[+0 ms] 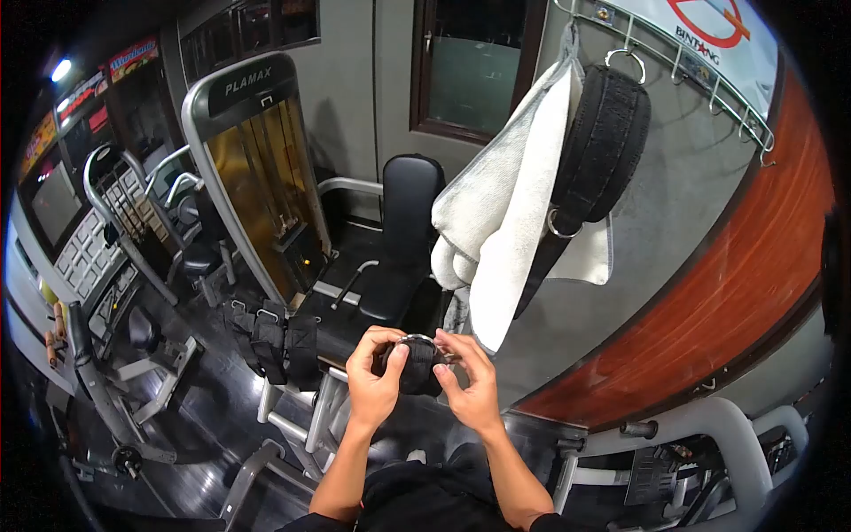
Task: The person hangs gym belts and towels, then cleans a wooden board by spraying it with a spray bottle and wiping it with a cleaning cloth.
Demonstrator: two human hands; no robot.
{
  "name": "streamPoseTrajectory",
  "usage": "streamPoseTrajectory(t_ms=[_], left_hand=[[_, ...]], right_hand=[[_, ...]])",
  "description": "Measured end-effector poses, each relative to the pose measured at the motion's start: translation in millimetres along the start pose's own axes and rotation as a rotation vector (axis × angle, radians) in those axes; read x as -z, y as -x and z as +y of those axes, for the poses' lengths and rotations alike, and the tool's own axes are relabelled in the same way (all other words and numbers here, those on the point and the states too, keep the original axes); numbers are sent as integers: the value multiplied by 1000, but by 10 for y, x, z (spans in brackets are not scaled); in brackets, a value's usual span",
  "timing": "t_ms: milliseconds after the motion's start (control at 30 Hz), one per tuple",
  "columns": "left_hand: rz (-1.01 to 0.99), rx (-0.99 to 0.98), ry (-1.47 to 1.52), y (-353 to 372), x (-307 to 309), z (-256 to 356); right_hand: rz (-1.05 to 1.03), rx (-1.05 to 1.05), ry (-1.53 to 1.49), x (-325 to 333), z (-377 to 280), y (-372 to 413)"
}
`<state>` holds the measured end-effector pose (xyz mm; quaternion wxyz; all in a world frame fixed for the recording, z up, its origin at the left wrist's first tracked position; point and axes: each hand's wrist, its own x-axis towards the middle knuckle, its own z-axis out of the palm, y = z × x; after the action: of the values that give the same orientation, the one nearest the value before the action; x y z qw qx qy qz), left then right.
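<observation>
Left hand point(377, 377) and right hand point(470, 381) are facing each other just in front of the black-clothed torso, thumbs and fingertips pinching a black strap point(419, 365) from both sides, its body sitting in the gap between the palms. Around them, the largest shape, a red-brown panel point(709, 301), is curving across the right side, its lower edge sweeping down toward the forearm on that side. On the left, a tall weight machine point(248, 177) is standing upright, with dark floor point(204, 426) spreading between its base and the equipment at far left. At lower right, a pale metal frame point(665, 430) is arching, its near post standing beside the right forearm. Above the hands, a white towel point(501, 239) is hanging along the wall, its lower tip showing close to the right fingers; how far behind them it lies, the view is not telling. A thick black cuff point(607, 146) is hanging over the towel from a hook rail point(678, 62). Beyond the hands, a black seat point(386, 293) is standing, while black padded straps point(275, 341) are hanging to the left. Smallest, a metal ring point(417, 338) is lining the held strap's upper edge.
</observation>
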<state>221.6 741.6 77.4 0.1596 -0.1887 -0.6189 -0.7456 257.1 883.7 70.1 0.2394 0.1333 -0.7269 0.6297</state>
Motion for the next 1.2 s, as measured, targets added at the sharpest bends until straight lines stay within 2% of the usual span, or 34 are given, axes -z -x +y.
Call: streamPoseTrajectory(t_ms=[33, 100, 133, 233, 433, 500, 633, 700, 767, 967, 1100, 1200], left_hand=[[-26, -1, 18, -10, -24, 51], [-53, -6, 36, -22, -79, 163], [-67, -16, 34, -38, -124, 221], [-93, -28, 53, -65, -258, 419], [-203, -181, 61, -69, -605, 739], [-234, -242, 82, -117, -774, 843], [-347, -377, 95, -296, -1128, 1042], [-428, -304, 184, -420, -1302, 1140], [-416, -361, 211, -568, -1510, 1178], [-466, -259, 289, -1078, -1978, 1244], [-469, -332, 234, -1376, -2208, 1301], [-463, -396, 133, -1552, -2313, 1403]], right_hand=[[6, 5, 3, 23, -69, -18], [139, 103, 78, 70, -183, -43], [194, 86, 52, 91, -246, -60], [193, 39, -21, 219, -480, -103], [162, 201, -108, 579, -740, -95], [129, 172, -325, 704, -878, -100], [173, 303, -192, 1036, -1109, -243], [174, 319, -151, 1186, -1275, -363], [184, 295, -137, 1348, -1386, -481], [238, 231, 21, 1765, -1591, -944], [241, 202, 118, 1992, -1658, -1232], [231, 290, 95, 2122, -1651, -1476]])
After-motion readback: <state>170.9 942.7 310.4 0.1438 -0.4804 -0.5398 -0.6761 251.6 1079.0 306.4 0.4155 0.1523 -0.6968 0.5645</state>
